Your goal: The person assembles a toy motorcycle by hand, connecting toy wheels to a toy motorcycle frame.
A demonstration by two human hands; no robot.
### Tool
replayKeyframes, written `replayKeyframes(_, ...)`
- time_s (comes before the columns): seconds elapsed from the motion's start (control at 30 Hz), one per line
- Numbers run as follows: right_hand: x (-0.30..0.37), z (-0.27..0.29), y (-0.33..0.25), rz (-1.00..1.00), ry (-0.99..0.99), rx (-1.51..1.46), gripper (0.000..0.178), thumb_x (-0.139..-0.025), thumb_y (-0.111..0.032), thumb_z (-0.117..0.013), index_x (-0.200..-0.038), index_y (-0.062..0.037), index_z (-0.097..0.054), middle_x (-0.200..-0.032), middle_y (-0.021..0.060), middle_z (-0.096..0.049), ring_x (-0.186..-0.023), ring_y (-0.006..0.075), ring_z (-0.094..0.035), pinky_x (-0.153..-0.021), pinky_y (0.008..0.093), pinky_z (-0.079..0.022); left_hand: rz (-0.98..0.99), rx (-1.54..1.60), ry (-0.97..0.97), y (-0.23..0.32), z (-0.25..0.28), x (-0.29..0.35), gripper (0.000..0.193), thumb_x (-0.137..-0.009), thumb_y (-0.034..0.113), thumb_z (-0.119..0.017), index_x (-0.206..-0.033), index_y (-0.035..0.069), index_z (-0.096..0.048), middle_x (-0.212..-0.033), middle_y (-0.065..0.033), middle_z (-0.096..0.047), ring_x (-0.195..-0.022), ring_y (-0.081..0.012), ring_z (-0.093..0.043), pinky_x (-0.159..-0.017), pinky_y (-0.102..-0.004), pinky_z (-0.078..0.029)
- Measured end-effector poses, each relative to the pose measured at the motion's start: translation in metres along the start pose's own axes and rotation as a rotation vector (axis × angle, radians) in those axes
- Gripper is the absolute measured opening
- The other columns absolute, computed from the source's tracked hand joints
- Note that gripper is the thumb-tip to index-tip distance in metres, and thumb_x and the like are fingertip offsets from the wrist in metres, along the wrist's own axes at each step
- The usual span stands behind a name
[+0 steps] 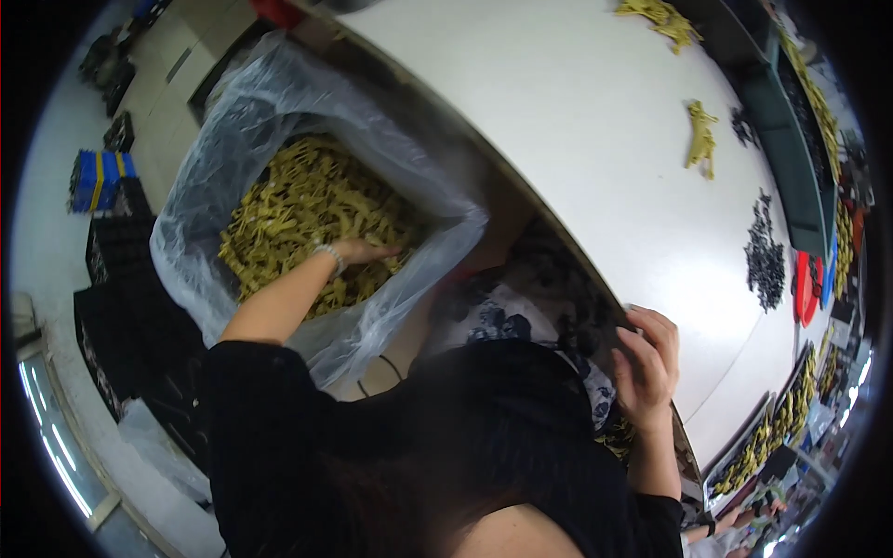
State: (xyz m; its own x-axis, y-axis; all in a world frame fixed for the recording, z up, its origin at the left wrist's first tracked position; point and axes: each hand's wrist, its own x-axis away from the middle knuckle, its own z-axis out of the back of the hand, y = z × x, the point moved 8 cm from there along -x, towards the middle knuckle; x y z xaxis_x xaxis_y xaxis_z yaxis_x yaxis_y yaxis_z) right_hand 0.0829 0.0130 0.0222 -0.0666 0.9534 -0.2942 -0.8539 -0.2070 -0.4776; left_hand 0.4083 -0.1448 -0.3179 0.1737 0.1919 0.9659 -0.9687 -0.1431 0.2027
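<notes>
While the left hand (363, 252) is down among the yellow pieces (307, 200) in the clear plastic bag (251, 102), the right hand (648, 372) rests at the near edge of the counter (539, 102). Left fingers partly lost against the heap; cannot tell whether they have closed on anything. Right fingers loosely bent and apart, nothing seen in them.

Bag stands open beside the counter, to the left of it. Bulk of the yellow pieces lies there, loose and jumbled.

On the counter: one small yellow bunch (700, 139), a second yellow heap (656, 19) near the far edge, a spread of black pieces (765, 260) and a smaller black cluster (742, 126). Long tray (767, 432) at the right holds yellow and black pieces mixed.

Progress, my reading: early or mid-batch. Little yellow stock is out on the counter, far more remains in the bag. No yellow piece seen joined to a black one; too small to be sure.
</notes>
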Motion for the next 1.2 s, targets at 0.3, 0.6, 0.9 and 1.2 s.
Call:
replayKeyframes(0.3,0.004,0.0,0.004,0.044,0.036,-0.067,0.033,-0.062,0.006,-0.065,-0.093,-0.0011,-0.059,-0.1,0.0156,-0.058,-0.094,0.0332,-0.056,-0.077,0.0383,-0.047,0.14,0.065,-0.114,-0.018,-0.002,0.018,0.077,-0.068,0.069,-0.058,-0.118,0.011,-0.058,-0.105,-0.0176,-0.058,-0.09,-0.028,-0.06,-0.078,-0.0457,-0.048)
replayKeyframes(0.6,0.007,0.002,0.004,0.104,0.079,-0.064,0.034,-0.058,0.005,-0.064,-0.092,-0.0002,-0.059,-0.099,0.0142,-0.059,-0.092,0.0316,-0.057,-0.077,0.0382,-0.047,-0.272,0.105,-0.366,-0.01,-0.019,0.004,0.064,-0.075,0.054,-0.062,-0.124,0.015,-0.053,-0.136,-0.0145,-0.038,-0.122,-0.0326,-0.038,-0.091,-0.0548,-0.037)
replayKeyframes(0.9,0.001,0.003,0.0,0.105,0.083,-0.073,0.029,-0.063,0.003,-0.066,-0.092,-0.0013,-0.059,-0.097,0.013,-0.059,-0.091,0.0304,-0.057,-0.077,0.0397,-0.046,-0.013,0.136,0.153,-0.029,0.022,0.04,0.047,-0.069,0.038,-0.075,-0.095,0.0,-0.065,-0.079,-0.0135,-0.063,-0.057,-0.0175,-0.051,-0.05,-0.0325,-0.04)
replayKeyframes(1.2,0.001,0.005,0.0,0.095,0.074,-0.126,0.028,-0.065,0.003,-0.065,-0.092,-0.0013,-0.059,-0.096,0.0129,-0.059,-0.09,0.0308,-0.057,-0.077,0.0393,-0.045,-0.603,1.254,0.511,-0.058,0.084,0.168,0.045,-0.082,0.022,-0.064,-0.116,-0.002,-0.048,-0.099,-0.0122,-0.06,-0.082,-0.0206,-0.062,-0.068,-0.0328,-0.053)
